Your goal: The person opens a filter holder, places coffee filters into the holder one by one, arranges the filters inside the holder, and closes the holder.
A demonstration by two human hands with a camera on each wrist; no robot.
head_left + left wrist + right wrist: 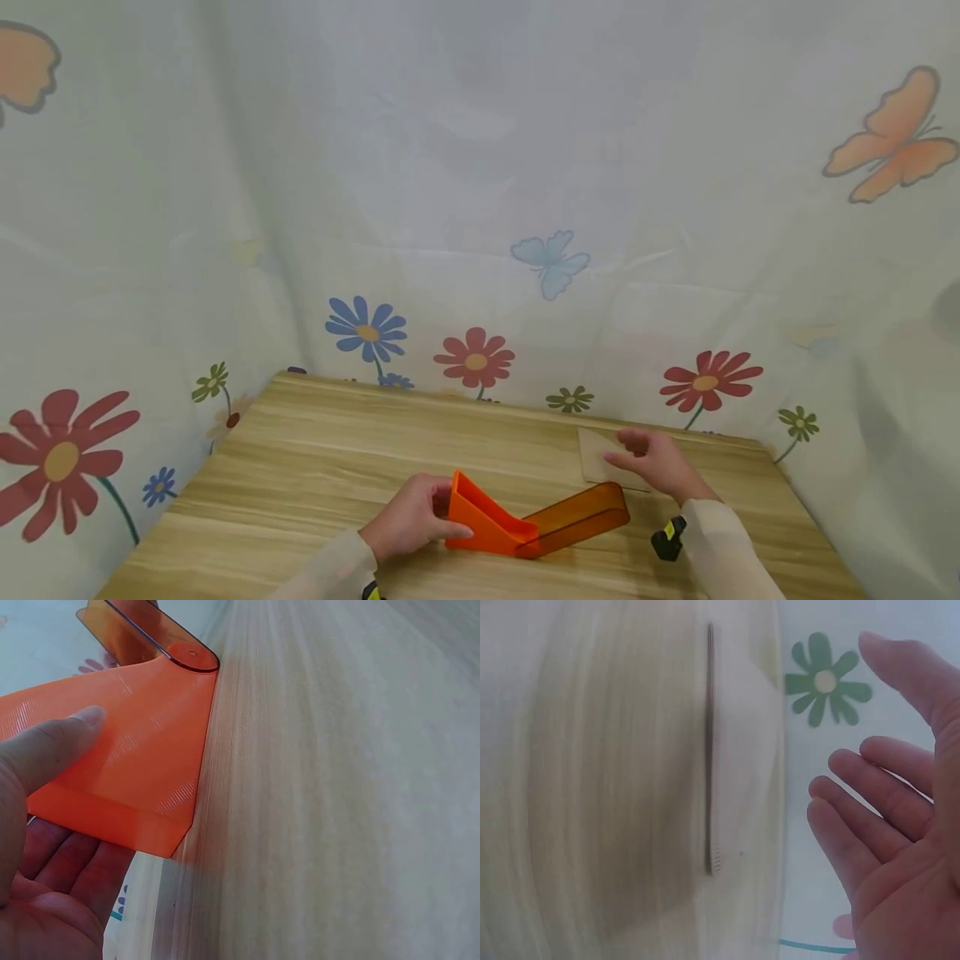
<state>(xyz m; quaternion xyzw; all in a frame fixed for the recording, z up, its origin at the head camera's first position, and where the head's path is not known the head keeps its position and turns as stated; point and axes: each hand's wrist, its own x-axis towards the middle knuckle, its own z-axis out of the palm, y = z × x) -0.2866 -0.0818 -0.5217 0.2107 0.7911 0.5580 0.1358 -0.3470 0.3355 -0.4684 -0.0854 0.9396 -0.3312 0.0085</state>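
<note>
My left hand (pixel 411 515) grips an orange plastic case (pixel 482 527), with the thumb along one face and the fingers on the opposite side. Hinged at the case's low end, a see-through amber lid (pixel 576 518) is swung out to the right. In the left wrist view, the lower edge of the case (pixel 142 772) is close to the tabletop. My right hand (pixel 658 463) is over a thin, flat beige piece (pixel 595 452) near the back right. The right wrist view shows its fingers (pixel 885 791) loosely bent and the palm holding nothing.
A wood-grain table (pixel 337 442) runs back to a pale curtain (pixel 420 167) printed with flowers and butterflies. The curtain also hangs along both sides. A black and yellow device (pixel 667 540) is at my right wrist.
</note>
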